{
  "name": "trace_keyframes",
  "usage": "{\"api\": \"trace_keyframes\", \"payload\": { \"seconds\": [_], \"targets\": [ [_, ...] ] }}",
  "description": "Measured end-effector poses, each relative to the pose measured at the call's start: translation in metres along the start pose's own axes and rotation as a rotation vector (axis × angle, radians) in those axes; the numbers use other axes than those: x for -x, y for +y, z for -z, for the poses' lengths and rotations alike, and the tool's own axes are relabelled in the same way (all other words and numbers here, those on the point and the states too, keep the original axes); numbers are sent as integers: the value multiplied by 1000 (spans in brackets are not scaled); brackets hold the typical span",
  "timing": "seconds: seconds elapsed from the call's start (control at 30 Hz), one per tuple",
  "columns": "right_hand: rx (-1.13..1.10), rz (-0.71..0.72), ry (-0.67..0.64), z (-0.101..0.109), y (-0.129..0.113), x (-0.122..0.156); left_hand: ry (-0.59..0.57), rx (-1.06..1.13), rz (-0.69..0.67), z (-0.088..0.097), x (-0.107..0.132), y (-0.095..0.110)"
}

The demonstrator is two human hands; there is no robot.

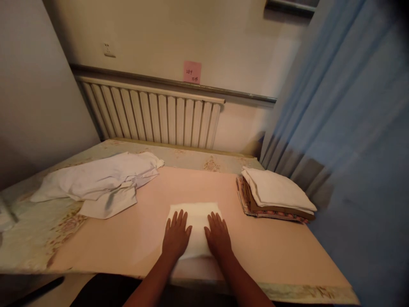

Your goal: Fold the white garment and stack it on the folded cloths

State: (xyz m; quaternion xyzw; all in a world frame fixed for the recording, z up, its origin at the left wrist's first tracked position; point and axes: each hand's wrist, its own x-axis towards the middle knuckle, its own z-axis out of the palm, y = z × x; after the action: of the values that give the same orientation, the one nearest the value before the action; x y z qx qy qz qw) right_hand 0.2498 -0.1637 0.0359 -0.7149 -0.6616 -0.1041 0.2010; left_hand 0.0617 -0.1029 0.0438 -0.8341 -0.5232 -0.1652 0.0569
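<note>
A white folded cloth (197,230) lies flat on the pink sheet near the table's front edge. My left hand (177,234) rests palm down on the cloth's left side, fingers stretched out. On its right side lies my right hand (218,235), also flat with the fingers extended. Both thumbs point inward, with bare cloth between them. The parts of the cloth beneath my palms are hidden.
Rumpled white garments (105,179) lie at the left. A stack of folded fabrics (277,192), white on top of brown and patterned ones, sits at the right beside a blue curtain (351,149). Behind the table stands a radiator (153,113).
</note>
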Motion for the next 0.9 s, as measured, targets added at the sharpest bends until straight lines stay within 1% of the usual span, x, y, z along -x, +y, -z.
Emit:
{"api": "trace_keyframes", "payload": {
  "seconds": [0.13,0.27,0.37,0.43,0.5,0.57,0.63,0.73,0.8,0.9],
  "targets": [
    [7,-22,-6,-1,5,5,-45,-7,37,5,2,-6],
    [25,-21,-29,0,13,12,-58,-16,73,7,5,-11],
    [42,-12,-87,5,20,15,-72,-18,81,7,6,-11],
    [51,-19,-87,11,21,14,-67,-19,79,7,6,-11],
    [49,-28,-30,16,14,9,-45,-18,75,6,7,-11],
    [25,6,36,18,0,1,-18,-18,73,6,7,-11],
    [-20,105,68,15,-19,-8,7,-16,70,5,8,-11],
    [-87,282,61,3,-44,-18,25,-8,62,3,9,-12],
    [-119,336,41,-6,-51,-23,19,-3,58,3,9,-13],
    [-141,311,26,-17,-46,-28,11,-2,66,1,8,-14]
  ]
}}
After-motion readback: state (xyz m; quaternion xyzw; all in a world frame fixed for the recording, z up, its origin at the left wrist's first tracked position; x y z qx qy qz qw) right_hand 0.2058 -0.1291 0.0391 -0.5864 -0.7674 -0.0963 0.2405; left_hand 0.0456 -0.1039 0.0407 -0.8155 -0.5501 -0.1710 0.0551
